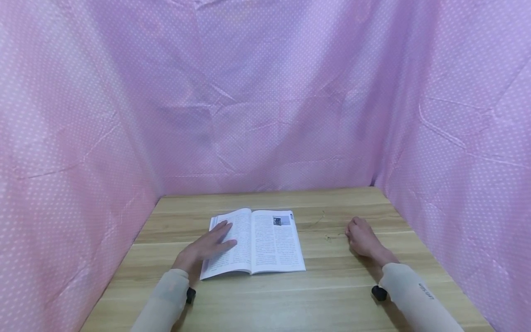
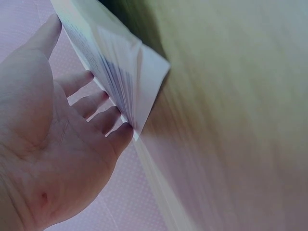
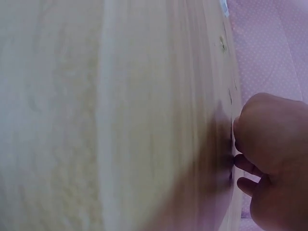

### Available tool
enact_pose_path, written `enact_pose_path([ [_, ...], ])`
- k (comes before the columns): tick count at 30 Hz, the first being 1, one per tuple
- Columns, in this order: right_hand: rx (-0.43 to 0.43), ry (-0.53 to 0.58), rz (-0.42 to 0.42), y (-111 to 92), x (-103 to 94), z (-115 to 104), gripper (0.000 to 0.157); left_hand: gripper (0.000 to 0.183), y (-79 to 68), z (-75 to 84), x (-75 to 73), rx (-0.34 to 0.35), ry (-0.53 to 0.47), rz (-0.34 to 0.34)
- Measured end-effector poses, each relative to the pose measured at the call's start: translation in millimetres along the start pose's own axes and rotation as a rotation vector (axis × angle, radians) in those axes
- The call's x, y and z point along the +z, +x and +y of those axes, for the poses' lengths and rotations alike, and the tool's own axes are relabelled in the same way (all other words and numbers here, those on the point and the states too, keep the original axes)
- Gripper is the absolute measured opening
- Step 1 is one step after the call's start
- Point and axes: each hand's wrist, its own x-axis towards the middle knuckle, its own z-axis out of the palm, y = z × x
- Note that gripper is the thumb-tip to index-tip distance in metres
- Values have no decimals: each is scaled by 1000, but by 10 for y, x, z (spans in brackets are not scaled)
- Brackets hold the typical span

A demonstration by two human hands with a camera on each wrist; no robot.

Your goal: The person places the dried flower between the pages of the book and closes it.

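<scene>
An open book (image 1: 274,249) lies on the wooden table, its two pages of print spread, with a small picture at the top of the right page. My left hand (image 1: 211,242) rests with fingers spread on the left page. In the left wrist view the palm of this left hand (image 2: 72,125) shows, fingertips along the page edge, and the lower page corner (image 2: 149,77) lifts off the table. To the right of the book, my right hand (image 1: 362,237) rests on the table with curled fingers. The right wrist view has the right hand (image 3: 274,154) low by the wood, nothing visible in it.
Thin dark marks (image 1: 327,237) show on the wood between the book and my right hand. The table (image 1: 265,304) is enclosed at the back and both sides by pink dotted cloth (image 1: 265,115). A black band piece (image 1: 379,293) sits at the right wrist.
</scene>
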Motion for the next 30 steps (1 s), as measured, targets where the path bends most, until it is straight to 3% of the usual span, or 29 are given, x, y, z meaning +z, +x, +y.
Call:
enact_pose_path([
  [6, 203, 279, -137, 66, -145, -46, 28, 88, 18, -4, 0, -7, 11, -5],
  [11, 317, 395, -170, 76, -253, -43, 18, 88, 34, -10, -8, -1, 16, 1],
  [15, 310, 339, -178, 87, -280, -3, 12, 89, 36, -15, -6, -3, 14, -4],
  [22, 136, 185, -216, 147, -286, 60, 7, 89, 29, -9, -12, -9, 9, -7],
  [30, 70, 57, -228, 209, -282, -18, 13, 89, 41, -3, -8, -5, 14, -12],
])
